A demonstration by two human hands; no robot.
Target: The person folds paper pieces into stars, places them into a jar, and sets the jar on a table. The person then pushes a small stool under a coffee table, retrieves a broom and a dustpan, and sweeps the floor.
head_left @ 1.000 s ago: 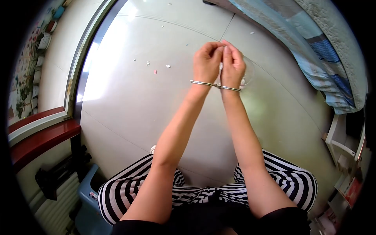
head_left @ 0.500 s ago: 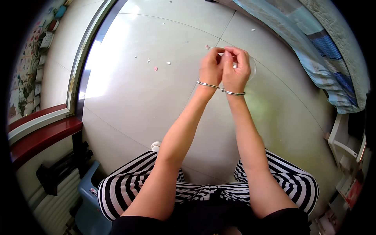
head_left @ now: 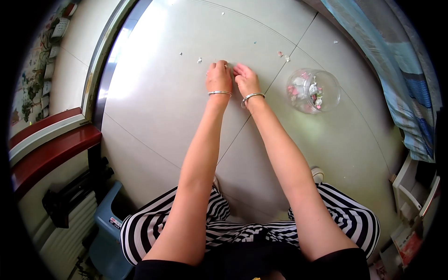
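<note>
My left hand (head_left: 218,78) reaches down to the tiled floor, its fingers curled together. A speck of white shows by its fingertips, and what they close on is hidden. Just right of it is my right hand (head_left: 247,80), fingers stretched out and slightly blurred, with nothing seen in them. A small white scrap (head_left: 199,60) lies left of my left hand. Farther right, a clear round jar (head_left: 332,91) lies tilted on its side, with pink, white and green crumpled scraps (head_left: 298,84) inside.
More scraps dot the floor, among them a pinkish one (head_left: 280,54) and a white one (head_left: 287,59). A blue patterned cloth (head_left: 406,93) hangs at right. A blue plastic stool (head_left: 108,224) stands at lower left, beneath a red ledge (head_left: 60,144).
Both hands have moved left, away from the jar, and down over floor scraps. They have come apart from each other. The jar now shows fully, and the view has shifted.
</note>
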